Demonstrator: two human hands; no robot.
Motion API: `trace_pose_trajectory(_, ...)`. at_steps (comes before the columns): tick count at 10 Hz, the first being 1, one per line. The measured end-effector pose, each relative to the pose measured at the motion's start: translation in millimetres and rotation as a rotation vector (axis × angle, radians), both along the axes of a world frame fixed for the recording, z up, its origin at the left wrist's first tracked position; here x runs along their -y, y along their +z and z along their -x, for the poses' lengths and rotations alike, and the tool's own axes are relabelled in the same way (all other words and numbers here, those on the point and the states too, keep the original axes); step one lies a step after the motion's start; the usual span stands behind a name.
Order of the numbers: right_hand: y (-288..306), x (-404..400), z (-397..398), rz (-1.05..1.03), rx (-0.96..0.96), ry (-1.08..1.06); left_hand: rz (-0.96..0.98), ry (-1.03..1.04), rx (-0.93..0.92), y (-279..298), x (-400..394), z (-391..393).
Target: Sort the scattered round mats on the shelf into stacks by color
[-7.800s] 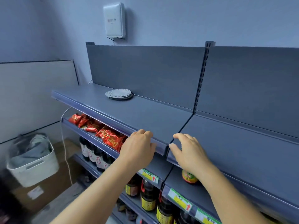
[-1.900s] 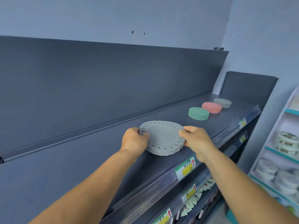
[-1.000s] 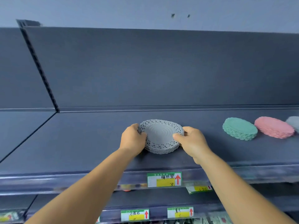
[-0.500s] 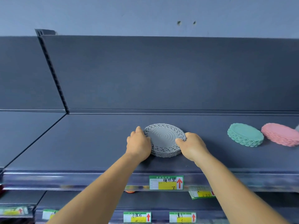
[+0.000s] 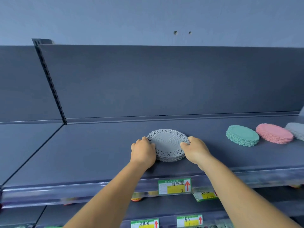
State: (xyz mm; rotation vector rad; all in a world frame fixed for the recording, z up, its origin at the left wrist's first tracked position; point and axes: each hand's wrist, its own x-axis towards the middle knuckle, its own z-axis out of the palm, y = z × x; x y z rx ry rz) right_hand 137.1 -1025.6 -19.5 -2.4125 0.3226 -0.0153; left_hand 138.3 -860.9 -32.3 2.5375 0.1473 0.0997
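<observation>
A stack of grey lacy round mats [image 5: 167, 143] rests on the dark top shelf [image 5: 98, 153], near its middle. My left hand [image 5: 143, 153] grips the stack's left edge and my right hand [image 5: 195, 150] grips its right edge. Further right on the same shelf lie a green stack [image 5: 242, 135], a pink stack [image 5: 273, 133] and another grey stack [image 5: 296, 131] cut off by the frame edge.
The shelf's back panel [image 5: 164, 79] rises behind the mats, with a slotted upright [image 5: 49, 79] at the left. A price label [image 5: 174, 186] hangs on the front rail, and lower shelves with more labels show beneath.
Both hands with the grey stack have settled slightly lower and nearer the shelf front; the stack now sits flat on the shelf. The view has shifted a little left.
</observation>
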Motion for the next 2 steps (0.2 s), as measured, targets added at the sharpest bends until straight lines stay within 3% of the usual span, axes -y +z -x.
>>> trace_pose_trajectory(2,0.9,4.6,6.3,0.023,-0.013,0.035,0.01,-0.011,0.076,6.2,-11.1,11.1)
